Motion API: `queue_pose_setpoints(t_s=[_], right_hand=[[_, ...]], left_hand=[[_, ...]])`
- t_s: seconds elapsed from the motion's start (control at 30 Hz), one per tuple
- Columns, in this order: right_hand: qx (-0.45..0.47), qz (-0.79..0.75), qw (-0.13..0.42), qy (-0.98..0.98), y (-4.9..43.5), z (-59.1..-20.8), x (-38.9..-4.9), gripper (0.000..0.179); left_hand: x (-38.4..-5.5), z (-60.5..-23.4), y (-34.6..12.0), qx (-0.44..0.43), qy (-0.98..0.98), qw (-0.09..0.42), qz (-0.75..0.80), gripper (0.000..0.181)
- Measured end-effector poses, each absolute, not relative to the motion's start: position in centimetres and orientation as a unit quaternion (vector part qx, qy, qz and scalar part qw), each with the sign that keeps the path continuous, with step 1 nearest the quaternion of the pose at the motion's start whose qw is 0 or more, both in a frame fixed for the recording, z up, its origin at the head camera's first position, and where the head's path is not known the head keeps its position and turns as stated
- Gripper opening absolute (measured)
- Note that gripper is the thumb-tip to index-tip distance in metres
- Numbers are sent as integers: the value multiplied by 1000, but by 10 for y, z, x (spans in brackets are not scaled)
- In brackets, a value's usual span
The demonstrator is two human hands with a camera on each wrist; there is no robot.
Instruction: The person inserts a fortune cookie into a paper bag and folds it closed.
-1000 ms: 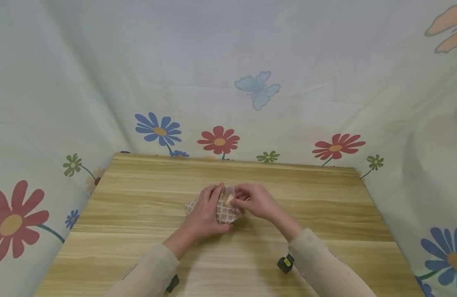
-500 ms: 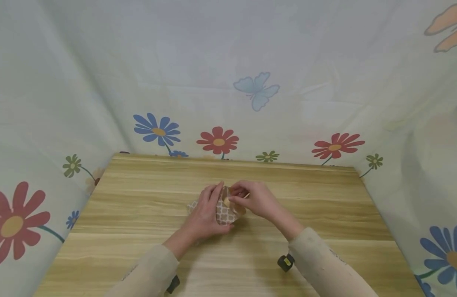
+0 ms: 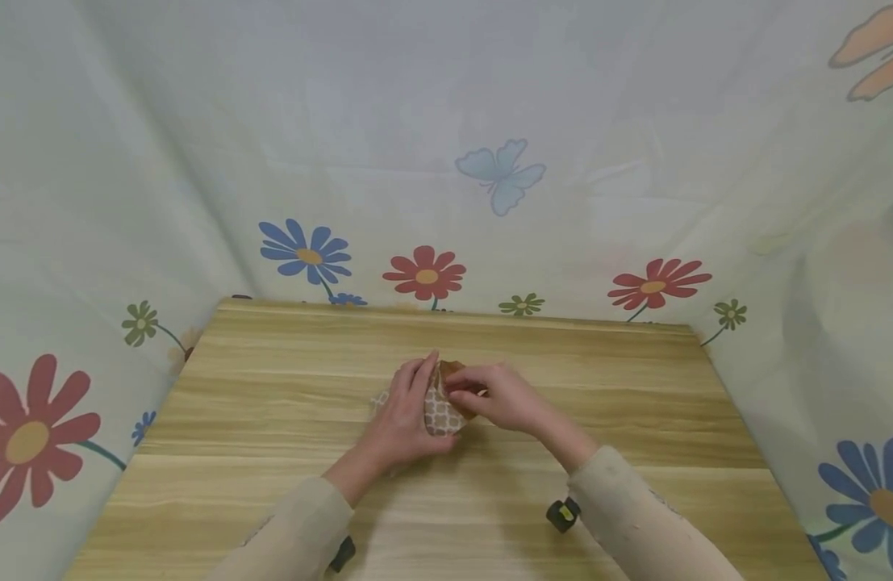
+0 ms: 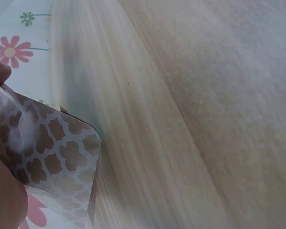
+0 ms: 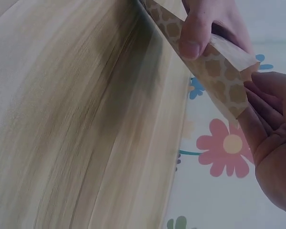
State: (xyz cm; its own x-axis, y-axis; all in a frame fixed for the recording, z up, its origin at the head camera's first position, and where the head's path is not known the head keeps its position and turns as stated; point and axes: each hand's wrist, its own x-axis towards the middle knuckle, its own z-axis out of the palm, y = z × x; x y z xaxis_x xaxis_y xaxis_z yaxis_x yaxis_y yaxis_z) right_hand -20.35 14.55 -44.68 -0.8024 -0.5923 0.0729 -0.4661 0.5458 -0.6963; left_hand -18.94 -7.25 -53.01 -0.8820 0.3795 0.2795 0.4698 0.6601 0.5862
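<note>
A small paper bag (image 3: pixel 442 414) with a brown and white lattice pattern is held over the wooden table. My left hand (image 3: pixel 402 424) grips its side, and in the right wrist view the left thumb (image 5: pixel 191 40) presses across the printed face. At the bag's mouth, my right hand (image 3: pixel 506 397) has its thumb and fingers curled about the edge; the right wrist view has these right fingers (image 5: pixel 257 129) right at that end. Plain brown paper shows inside the mouth. The left wrist view shows the bag's patterned face (image 4: pixel 52 160) up close, tilted. Whatever lies inside is hidden.
Under both forearms spreads the light wood-grain table (image 3: pixel 272 484). Behind its far edge hangs a white cloth (image 3: pixel 598 186) printed with flowers and butterflies. A black device (image 3: pixel 562 514) sits below the right cuff, and another black device (image 3: pixel 343 554) below the left.
A small pale thing that my right fingers held at the bag's mouth has gone out of sight there. The mouth now shows more brown paper. My left hand keeps its grip nearly in place.
</note>
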Motion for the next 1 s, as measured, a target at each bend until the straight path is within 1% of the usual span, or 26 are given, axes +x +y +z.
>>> queue_pose_setpoints(t_s=[0.1,0.23,0.33,0.4,0.57,0.63,0.8,1.0], right_hand=[[-284,-384,68,876,154,-445,-201,28],[-244,-415,24,876,169,-445,-198,28],[-215,-436,11,874,178,-448,-196,29],[-200,-441,19,875,182,-451,-195,31],[-186,-445,75,873,180,-467,-189,37],[-186,-458,90,865,177,-473,-186,36],[-177,-497,85,845,167,-482,-183,25],[-151,-514,59,842,160,-490,-184,20]], left_hand=[[-190,-530,-72,-233,-907,65,-346,135],[-191,-532,-73,-228,-901,84,-359,135],[-192,-533,-73,-215,-899,93,-371,134],[-192,-534,-73,-205,-897,95,-379,134],[-193,-536,-70,-180,-900,102,-384,136],[-193,-536,-68,-172,-902,112,-379,136],[-194,-535,-60,-153,-912,129,-357,135],[-194,-536,-54,-133,-918,130,-349,138]])
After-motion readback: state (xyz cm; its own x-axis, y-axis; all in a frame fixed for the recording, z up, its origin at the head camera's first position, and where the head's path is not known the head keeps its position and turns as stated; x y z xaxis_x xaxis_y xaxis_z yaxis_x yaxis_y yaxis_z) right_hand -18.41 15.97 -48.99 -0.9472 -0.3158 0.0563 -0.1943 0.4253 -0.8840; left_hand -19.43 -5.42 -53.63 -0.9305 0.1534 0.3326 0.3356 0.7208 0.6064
